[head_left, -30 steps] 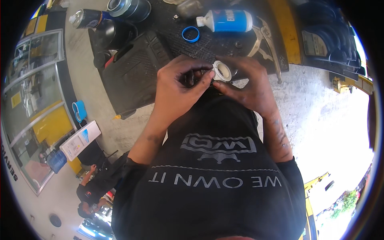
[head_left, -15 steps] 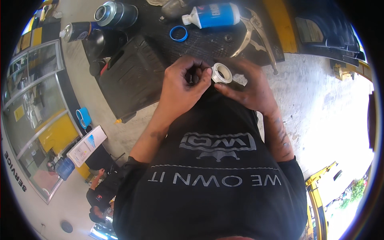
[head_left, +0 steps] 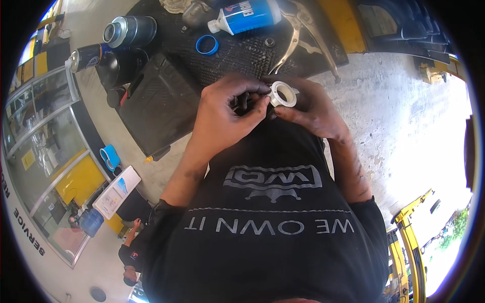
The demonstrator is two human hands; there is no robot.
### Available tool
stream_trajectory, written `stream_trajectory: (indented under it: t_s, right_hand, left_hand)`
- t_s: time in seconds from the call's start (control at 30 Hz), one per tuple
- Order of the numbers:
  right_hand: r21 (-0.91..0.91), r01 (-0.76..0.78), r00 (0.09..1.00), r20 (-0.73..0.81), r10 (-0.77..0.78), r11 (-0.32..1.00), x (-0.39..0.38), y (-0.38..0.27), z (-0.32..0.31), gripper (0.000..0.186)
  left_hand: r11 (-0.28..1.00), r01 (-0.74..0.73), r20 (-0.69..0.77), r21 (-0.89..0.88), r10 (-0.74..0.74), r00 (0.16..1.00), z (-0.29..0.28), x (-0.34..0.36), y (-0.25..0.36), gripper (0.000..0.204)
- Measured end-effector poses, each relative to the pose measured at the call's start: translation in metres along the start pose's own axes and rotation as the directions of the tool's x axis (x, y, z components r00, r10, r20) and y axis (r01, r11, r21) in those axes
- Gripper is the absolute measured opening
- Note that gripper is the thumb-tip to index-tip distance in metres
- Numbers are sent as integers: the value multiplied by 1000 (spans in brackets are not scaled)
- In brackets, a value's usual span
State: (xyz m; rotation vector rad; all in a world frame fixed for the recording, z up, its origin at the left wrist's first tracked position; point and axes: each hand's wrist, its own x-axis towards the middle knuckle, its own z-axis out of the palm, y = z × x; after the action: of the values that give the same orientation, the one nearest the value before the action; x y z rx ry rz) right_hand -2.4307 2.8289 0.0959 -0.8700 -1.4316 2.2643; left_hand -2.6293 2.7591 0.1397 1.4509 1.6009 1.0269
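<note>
In front of my chest is a small white ring-shaped part (head_left: 276,98) with a wide round opening facing up toward me. My left hand (head_left: 225,108) pinches its left edge between thumb and fingers. My right hand (head_left: 318,108) curls round the right side, its thumb by the lower rim; the other fingers are partly hidden behind the part. Dark smudges cover the fingers of both hands. Beyond them on the dark work surface (head_left: 227,65) lie a blue ring (head_left: 215,49) and a small metal nut (head_left: 269,42).
Locking pliers (head_left: 294,40) lie far right on the work surface, beside a blue bottle (head_left: 252,17) on its side. A metal canister (head_left: 139,31), a spray can (head_left: 87,58) and a black case (head_left: 156,96) are at the left. A person (head_left: 132,252) is at lower left.
My right hand, blurred and more spread before, has closed in round the white ring-shaped part. The view has shifted, so the bench items appear further left.
</note>
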Motion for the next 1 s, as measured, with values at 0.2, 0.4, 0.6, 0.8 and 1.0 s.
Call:
stream_trajectory:
  t_s: [0.2,0.4,0.6,0.8,1.0]
  right_hand:
    - [-3,34,999,-29,-34,999,-1,-1,3,53]
    - [-25,68,997,-24,-69,997,0,-3,6,49]
    - [20,-58,998,5,58,998,2,-7,-1,32]
    - [-180,-81,997,-26,78,980,2,-15,-4,26]
    - [-554,73,993,-38,-113,829,2,-34,-5,23]
  left_hand:
    - [999,16,34,32,-17,999,-1,1,3,15]
    - [996,-30,10,87,29,1000,3,-2,-3,14]
    - [992,-109,-48,70,112,993,8,-2,-16,15]
    - [948,-279,-33,151,286,958,7,1,-24,18]
    - [877,-405,-39,260,429,903,14,5,-39,23]
